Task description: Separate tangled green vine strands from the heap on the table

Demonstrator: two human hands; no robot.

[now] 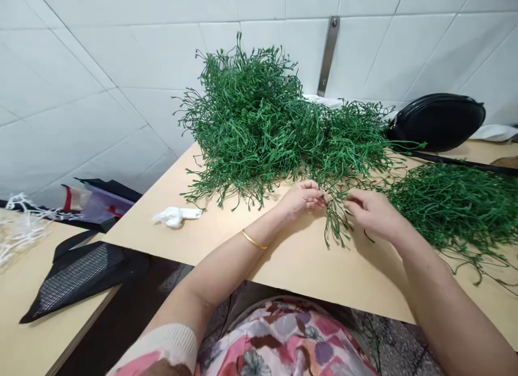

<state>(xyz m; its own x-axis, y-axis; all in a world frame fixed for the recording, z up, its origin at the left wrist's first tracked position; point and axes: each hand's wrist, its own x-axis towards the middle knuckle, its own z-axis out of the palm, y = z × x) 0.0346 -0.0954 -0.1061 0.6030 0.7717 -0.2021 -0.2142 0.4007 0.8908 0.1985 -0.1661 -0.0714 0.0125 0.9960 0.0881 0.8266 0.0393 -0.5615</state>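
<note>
My left hand (301, 199) and my right hand (374, 213) meet over a tan table (307, 262), both pinched on a small green plastic sprig (336, 219) that hangs down between them. Behind the hands a large heap of the same green artificial foliage (263, 122) piles up against the tiled wall. A second, flatter heap of green foliage (457, 206) lies to the right of my right hand. A gold bangle (254, 240) circles my left wrist.
A crumpled white tissue (175, 216) lies at the table's left. A black pouch (439, 121) sits at the back right. A lower table on the left holds a black mesh bag (76, 271) and white stringy pieces (18, 230). Dark bags (101, 200) lean against the wall.
</note>
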